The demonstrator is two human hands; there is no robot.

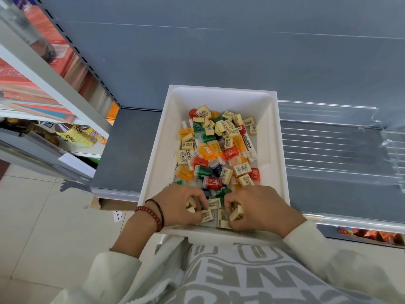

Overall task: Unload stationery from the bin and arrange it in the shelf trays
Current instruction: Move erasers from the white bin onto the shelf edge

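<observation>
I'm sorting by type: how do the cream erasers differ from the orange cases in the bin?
The cream erasers are opaque; the orange cases are translucent. The erasers are pale blocks with printed barcode labels; the cases are bright orange. Both lie loose, jumbled in the white bin.

The bin [160, 139] sits on the shelf [125, 154] with stationery [219, 145] heaped in it. The left hand [182, 205] and right hand [256, 207] lie side by side in its near end. Right of the bin lie trays [328, 145], far left bottles [75, 134].

A playing card [117, 216] lies on the tiled floor [43, 227].
</observation>
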